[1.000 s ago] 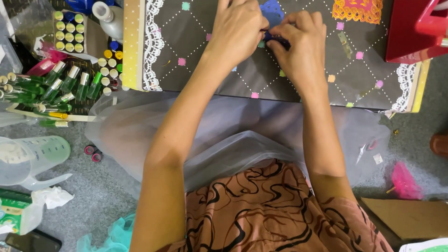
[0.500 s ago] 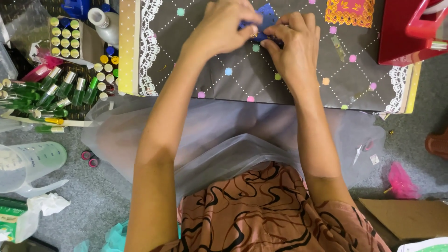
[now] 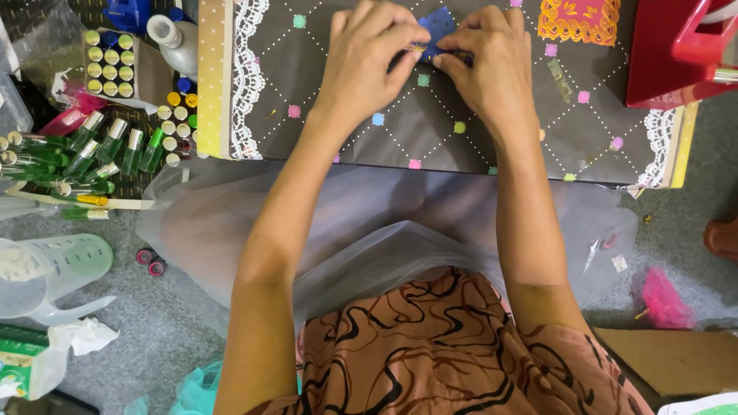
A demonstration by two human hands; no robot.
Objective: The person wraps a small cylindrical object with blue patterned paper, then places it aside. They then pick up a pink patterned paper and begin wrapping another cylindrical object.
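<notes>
Green glass vials [image 3: 73, 157] lie in rows off the left edge of the lace-trimmed dark board [image 3: 346, 146]. Near the board's far edge, the left hand [image 3: 369, 65] and right hand [image 3: 492, 65] meet, fingers narrowed, both pinching a small blue patterned piece [image 3: 438, 23]. A red box [image 3: 669, 54] covers the far right corner.

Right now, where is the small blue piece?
In the head view, the small blue piece is top centre on the dark dotted board, pinched between the left hand and right hand.
</notes>
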